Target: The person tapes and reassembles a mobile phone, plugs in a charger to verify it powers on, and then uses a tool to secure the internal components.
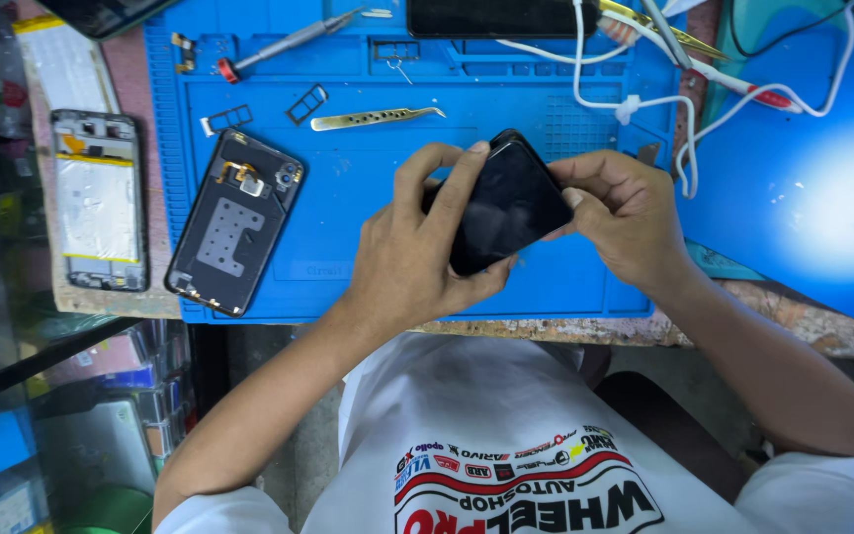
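Observation:
A black smartphone [502, 206] with a dark screen is held tilted above the blue work mat [368, 218]. My left hand [413, 249] grips its left side, fingers curled over the top edge. My right hand [623, 216] clasps the phone's right edge, thumb pressed on the side. Both hands hover near the mat's front edge, above my lap.
A phone back cover [236, 222] lies inside-up on the mat's left. An opened phone frame with battery [99, 198] rests further left. Tweezers [376, 118], a screwdriver [284, 44], SIM trays [306, 103] and white cables [644, 99] lie behind. Another dark phone [491, 17] sits at the back.

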